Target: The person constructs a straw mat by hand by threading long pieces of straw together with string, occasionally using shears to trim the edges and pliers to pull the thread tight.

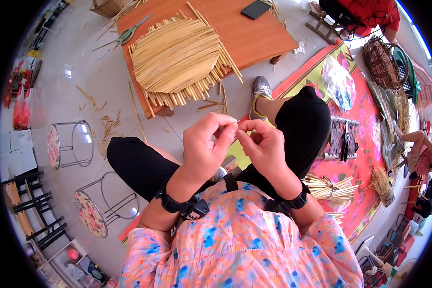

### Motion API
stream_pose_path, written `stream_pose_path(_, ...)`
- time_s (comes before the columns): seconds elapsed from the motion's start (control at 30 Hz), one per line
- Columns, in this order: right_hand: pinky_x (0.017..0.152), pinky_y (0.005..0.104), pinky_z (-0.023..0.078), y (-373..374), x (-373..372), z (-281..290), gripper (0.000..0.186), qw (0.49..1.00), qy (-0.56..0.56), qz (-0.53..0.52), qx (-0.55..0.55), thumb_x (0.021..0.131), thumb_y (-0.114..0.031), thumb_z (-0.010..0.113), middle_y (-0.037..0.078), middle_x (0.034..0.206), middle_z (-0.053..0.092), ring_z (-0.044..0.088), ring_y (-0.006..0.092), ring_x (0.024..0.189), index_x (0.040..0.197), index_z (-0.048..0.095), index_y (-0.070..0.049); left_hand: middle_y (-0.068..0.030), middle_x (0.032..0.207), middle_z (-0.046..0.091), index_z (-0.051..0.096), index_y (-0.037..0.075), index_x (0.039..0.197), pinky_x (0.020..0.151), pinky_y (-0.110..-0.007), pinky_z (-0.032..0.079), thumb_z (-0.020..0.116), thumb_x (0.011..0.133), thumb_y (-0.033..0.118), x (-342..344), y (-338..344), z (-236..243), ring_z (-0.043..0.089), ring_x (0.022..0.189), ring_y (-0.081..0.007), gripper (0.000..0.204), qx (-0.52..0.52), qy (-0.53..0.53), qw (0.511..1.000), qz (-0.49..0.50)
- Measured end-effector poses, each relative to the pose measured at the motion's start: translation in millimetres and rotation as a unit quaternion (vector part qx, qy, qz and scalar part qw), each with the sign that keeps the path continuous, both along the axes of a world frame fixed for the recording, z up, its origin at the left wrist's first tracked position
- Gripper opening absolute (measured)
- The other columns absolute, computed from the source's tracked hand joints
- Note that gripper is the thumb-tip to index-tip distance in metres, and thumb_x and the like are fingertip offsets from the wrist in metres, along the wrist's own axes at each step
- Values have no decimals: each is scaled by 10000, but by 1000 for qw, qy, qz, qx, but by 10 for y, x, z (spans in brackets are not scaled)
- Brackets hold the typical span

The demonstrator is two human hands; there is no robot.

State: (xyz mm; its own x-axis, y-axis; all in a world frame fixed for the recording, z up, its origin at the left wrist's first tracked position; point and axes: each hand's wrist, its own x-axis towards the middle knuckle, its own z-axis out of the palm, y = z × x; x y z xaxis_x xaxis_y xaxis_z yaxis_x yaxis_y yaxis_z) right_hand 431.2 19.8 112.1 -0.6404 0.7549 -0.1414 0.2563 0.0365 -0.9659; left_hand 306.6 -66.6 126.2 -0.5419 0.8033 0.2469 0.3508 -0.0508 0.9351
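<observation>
My left hand [209, 141] and my right hand [264, 146] meet above my lap, thumbs and forefingers pinched close together. Between the fingertips is something thin and tiny that I cannot make out. Beyond them, a woven-looking mat of straw stalks [177, 55] with ragged cut ends lies on the wooden table [247, 41], overhanging its near edge. A thin reddish thread runs over the table by the mat's far right side. Scissors with green handles [127, 34] rest at the table's left edge.
A black phone [255, 9] is on the table. Cut stalk pieces [111, 126] litter the floor at left, near two round stools [91, 213]. At right, a red floral mat [321, 180] bears a tied straw bundle [329, 188] and a plastic bag [338, 82]. Another person [374, 17] sits at far right.
</observation>
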Motion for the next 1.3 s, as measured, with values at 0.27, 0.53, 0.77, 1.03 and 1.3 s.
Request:
stream_pose_path(0.27, 450, 192, 362, 57, 29, -5, 74, 999, 25, -29, -33, 804, -52, 688, -7, 601, 580, 473, 11, 489, 824, 649, 8, -92, 782, 591, 580, 28, 831, 520, -306, 505, 654, 764, -17, 152, 136, 12, 616, 594, -221, 110, 28, 151, 988, 32)
stream_pose_path(0.53, 455, 195, 407, 92, 47, 6, 84, 999, 21, -33, 38, 776, -47, 713, 14, 621, 615, 535, 29, 504, 797, 656, 11, -113, 794, 632, 550, 3, 808, 586, -289, 512, 638, 754, -34, 177, 206, 51, 632, 636, -204, 109, -10, 119, 993, 17)
stream_pose_path(0.77, 455, 202, 426, 100, 42, 8, 90, 998, 8, -37, 59, 767, -49, 725, 26, 620, 632, 570, 46, 506, 788, 660, 8, -117, 805, 651, 546, -11, 794, 613, -274, 518, 641, 743, -56, 165, 204, 59, 644, 649, -176, 117, -29, 118, 992, 17)
stream_pose_path(1.03, 458, 208, 438, 107, 51, 61, 86, 999, -3, -46, 26, 768, -54, 726, 36, 649, 654, 589, 60, 505, 795, 669, 5, -101, 787, 646, 549, -7, 780, 608, -254, 522, 640, 725, -69, 161, 219, 19, 651, 645, -154, 124, -20, 85, 996, 13)
stream_pose_path(1.3, 495, 205, 430, 97, 82, -112, 89, 997, 15, -61, 42, 744, -57, 739, 39, 662, 649, 558, 52, 526, 790, 679, -11, -91, 768, 646, 550, 1, 761, 603, -252, 521, 645, 716, -68, 140, 229, 15, 657, 641, -150, 125, -30, 92, 995, 9)
